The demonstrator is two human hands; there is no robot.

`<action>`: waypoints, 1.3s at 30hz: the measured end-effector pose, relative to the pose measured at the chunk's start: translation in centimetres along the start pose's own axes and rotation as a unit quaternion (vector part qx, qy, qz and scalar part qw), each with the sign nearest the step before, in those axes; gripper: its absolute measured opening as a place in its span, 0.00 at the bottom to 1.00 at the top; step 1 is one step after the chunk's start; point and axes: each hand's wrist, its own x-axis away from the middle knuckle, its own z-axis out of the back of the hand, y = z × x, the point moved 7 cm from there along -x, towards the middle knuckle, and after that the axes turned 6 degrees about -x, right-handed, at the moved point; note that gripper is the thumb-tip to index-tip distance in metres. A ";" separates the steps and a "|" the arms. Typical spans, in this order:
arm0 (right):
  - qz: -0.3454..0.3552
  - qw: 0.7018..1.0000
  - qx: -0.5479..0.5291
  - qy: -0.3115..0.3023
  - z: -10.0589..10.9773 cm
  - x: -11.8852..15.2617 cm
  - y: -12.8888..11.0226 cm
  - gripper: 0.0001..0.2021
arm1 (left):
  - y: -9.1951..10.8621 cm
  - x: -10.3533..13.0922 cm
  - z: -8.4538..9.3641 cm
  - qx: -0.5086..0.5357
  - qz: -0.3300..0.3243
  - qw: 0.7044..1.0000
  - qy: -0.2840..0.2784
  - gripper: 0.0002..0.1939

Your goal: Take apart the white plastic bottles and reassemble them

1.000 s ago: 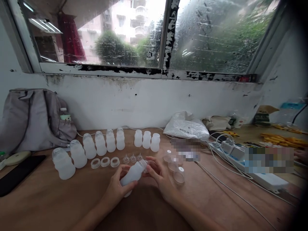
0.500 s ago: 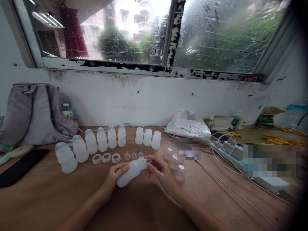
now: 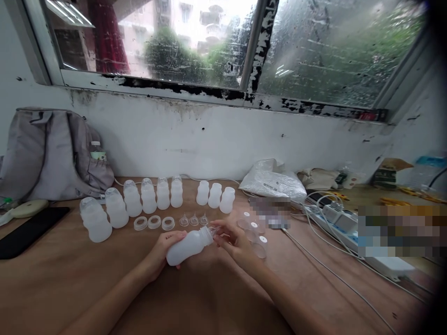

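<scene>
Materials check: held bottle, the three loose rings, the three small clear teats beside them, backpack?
Held bottle: likely plastic or silicone, frosted; milky, translucent, soft sheen.
Rings: probably molded plastic; pale, translucent, keeping a round shape.
Teats: maybe silicone; clear and thin-looking, too small to be sure.
Backpack: woven fabric, it seems; matte gray, with soft folds.

Both hands bare, L & R forearms likewise
</scene>
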 end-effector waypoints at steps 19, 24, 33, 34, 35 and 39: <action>-0.006 0.999 -0.012 0.033 0.5 -0.2 0.3 0.10 | 0.0 -0.1 0.0 0.010 -0.002 1.000 -0.001 0.19; -0.023 0.999 0.006 0.028 0.5 -0.2 0.5 0.12 | 0.2 0.0 -0.1 0.006 0.000 1.000 -0.009 0.19; -0.033 0.995 0.087 0.019 0.4 0.1 0.9 0.24 | 0.1 0.1 -0.3 -0.014 0.003 1.000 -0.024 0.20; -0.035 0.996 0.084 0.015 0.4 0.1 0.9 0.23 | 0.1 0.0 -0.3 -0.013 0.003 1.000 -0.025 0.19; -0.037 0.996 0.077 0.012 0.3 0.2 0.9 0.22 | 0.1 0.0 -0.3 -0.011 0.003 1.000 -0.026 0.19; -0.057 0.997 0.046 0.004 0.2 0.3 1.2 0.19 | 0.1 0.0 -0.4 -0.010 0.004 0.999 -0.030 0.18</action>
